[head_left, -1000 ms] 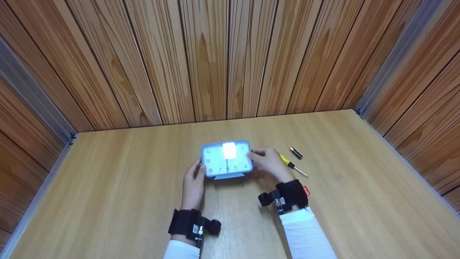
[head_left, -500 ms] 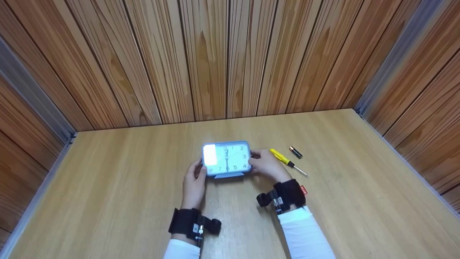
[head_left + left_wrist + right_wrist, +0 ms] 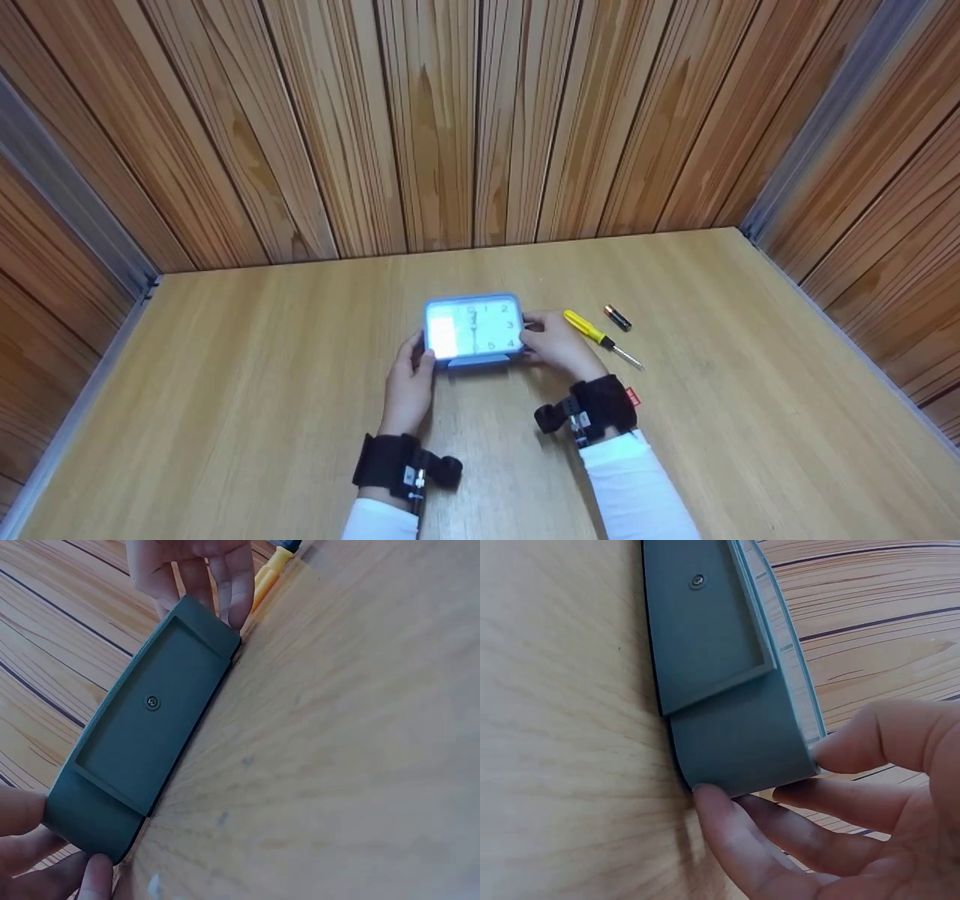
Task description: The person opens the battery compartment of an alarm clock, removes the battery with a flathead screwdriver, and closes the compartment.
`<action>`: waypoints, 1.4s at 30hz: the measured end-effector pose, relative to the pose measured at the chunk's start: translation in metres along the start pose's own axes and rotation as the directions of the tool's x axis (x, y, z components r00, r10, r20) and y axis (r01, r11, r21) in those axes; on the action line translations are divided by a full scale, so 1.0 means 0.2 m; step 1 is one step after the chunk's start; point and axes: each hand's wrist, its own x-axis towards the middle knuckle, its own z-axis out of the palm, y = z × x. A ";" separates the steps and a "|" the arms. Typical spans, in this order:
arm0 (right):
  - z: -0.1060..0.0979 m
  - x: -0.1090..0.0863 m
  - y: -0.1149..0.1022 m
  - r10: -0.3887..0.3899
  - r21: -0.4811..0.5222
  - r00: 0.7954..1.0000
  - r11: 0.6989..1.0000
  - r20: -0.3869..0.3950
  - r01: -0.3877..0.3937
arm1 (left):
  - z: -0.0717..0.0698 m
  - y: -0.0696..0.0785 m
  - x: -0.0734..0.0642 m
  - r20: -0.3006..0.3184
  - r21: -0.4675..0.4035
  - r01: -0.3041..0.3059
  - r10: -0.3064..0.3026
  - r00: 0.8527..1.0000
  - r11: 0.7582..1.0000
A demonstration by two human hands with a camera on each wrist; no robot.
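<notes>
A light-blue rectangular desk clock (image 3: 491,322) with a pale numbered dial is held between two hands in the head view. Its left end is gripped by the left hand (image 3: 407,386), thumb at the front lower corner. The right hand (image 3: 564,346) pinches the opposite end, thumb at the front edge and other fingers behind. Both wrist views show the clock's underside (image 3: 154,716), with a recessed panel and one small screw (image 3: 698,580) in it. Glare whitens the left part of the dial. The clock's back is hidden.
To the right of the right hand lies a yellow-handled screwdriver (image 3: 587,326) with a metal shaft. Just beyond it is a single black battery (image 3: 618,318) with a copper-coloured end. Wood-plank walls (image 3: 442,127) bound the wooden table (image 3: 247,390) at the back and sides.
The clock's face has tilted, and its glare has shifted from the upper middle to the left side. The right hand has slid slightly lower along the clock's edge, uncovering the screwdriver's handle.
</notes>
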 end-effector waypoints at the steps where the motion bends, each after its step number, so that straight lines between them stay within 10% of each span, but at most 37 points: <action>1: 0.00 0.00 0.00 -0.005 0.016 1.000 1.000 0.000 0.005 | 0.00 0.00 0.00 -0.004 -0.006 -0.007 0.007 1.000 1.000; 28: 0.05 0.02 0.02 0.002 0.087 1.000 0.996 -0.009 -0.001 | 0.02 -0.02 -0.01 -0.085 -0.112 -0.043 0.034 0.996 0.993; 42: -0.01 -0.06 0.05 -0.085 0.209 0.996 0.974 -0.008 0.084 | -0.04 0.03 -0.07 0.015 -0.144 0.010 -0.008 1.000 0.989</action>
